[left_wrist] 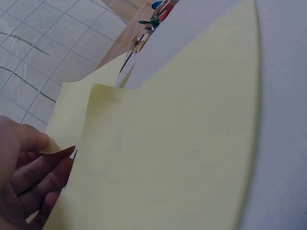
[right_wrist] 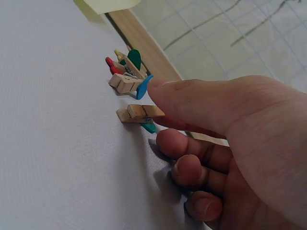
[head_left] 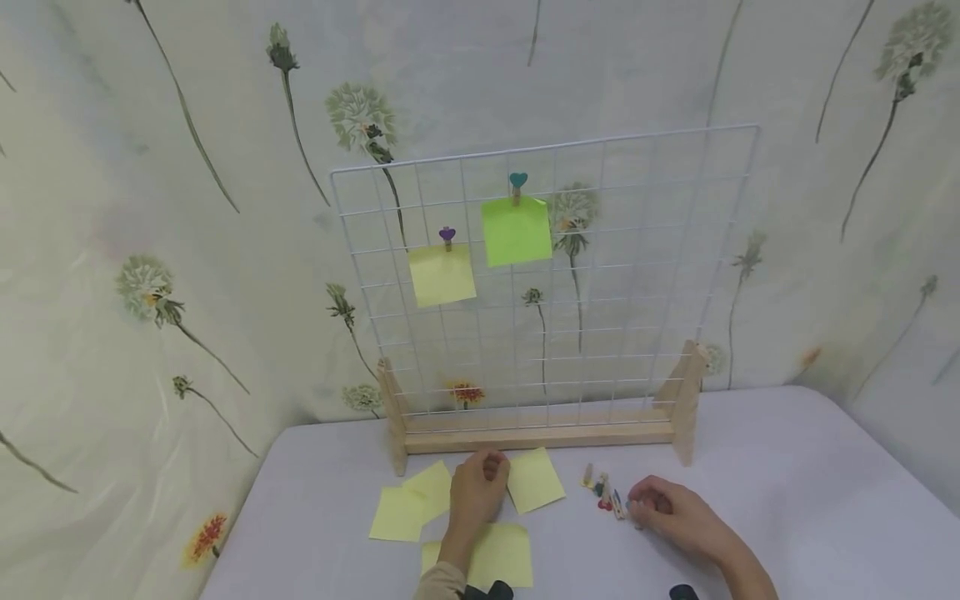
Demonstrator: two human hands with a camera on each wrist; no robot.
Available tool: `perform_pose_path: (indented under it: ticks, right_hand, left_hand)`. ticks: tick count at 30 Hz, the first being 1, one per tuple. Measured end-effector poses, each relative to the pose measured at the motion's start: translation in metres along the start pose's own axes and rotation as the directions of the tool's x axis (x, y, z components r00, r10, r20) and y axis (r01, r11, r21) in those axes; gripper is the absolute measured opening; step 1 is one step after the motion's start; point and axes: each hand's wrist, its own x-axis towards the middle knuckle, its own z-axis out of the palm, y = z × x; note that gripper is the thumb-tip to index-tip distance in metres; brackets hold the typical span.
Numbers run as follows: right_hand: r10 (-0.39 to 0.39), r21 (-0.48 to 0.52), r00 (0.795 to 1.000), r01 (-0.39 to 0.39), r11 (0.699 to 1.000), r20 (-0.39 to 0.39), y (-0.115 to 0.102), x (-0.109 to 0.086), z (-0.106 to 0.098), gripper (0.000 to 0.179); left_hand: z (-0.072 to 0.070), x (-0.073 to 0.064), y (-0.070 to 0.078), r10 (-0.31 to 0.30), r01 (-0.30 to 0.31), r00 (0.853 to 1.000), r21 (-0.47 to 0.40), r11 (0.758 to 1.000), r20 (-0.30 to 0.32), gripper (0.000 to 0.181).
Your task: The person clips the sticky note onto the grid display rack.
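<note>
"Largest?"
"A white wire grid (head_left: 581,302) on a pale wooden stand (head_left: 540,437)."
"Hands?"
"The left hand (head_left: 477,487) pinches a pale yellow square paper note (left_wrist: 72,112) in front of the stand. The right hand (head_left: 678,517), half-curled, meets a teal-topped wooden clothespin (right_wrist: 136,112); its index fingertip's hidden, so I can't tell whether it grips."

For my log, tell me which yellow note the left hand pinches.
The yellow note right of the left hand, nearest the clothespins; the other loose notes lie left of that hand or nearer the head camera.
</note>
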Motion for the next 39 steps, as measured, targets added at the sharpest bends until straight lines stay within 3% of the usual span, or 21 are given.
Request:
perform_pose_path:
  ticks: [5,11,22,34,39]
  right_hand:
    - [-0.06,0.007,0.998,0.06,0.998,0.005,0.001,-0.001,0.0,0.031]
    - [-0.073,0.025,0.997,0.073,0.997,0.015,0.002,-0.001,-0.001,0.03]
    - [-0.11,0.017,0.994,0.11,0.994,0.013,0.002,-0.001,-0.001,0.027]
    - [-0.106,0.081,0.994,0.106,0.991,-0.002,0.008,-0.003,-0.002,0.027]
    - [-0.185,0.146,0.983,0.185,0.972,-0.014,0.017,-0.003,-0.004,0.023]
  left_hand:
    - [-0.003,0.001,0.0,-0.017,0.017,1.0,-0.079,0.997,0.0,0.006]
    - [-0.007,0.0,-0.001,-0.025,0.026,1.0,-0.205,0.978,0.011,0.008]
    - [-0.008,0.003,-0.005,-0.044,0.04,0.999,-0.276,0.96,-0.007,0.011]
    - [-0.015,0.002,0.001,-0.118,0.118,0.993,-0.302,0.946,0.02,0.009]
    - [-0.023,0.002,0.004,-0.144,0.142,0.989,-0.313,0.939,0.018,0.008]
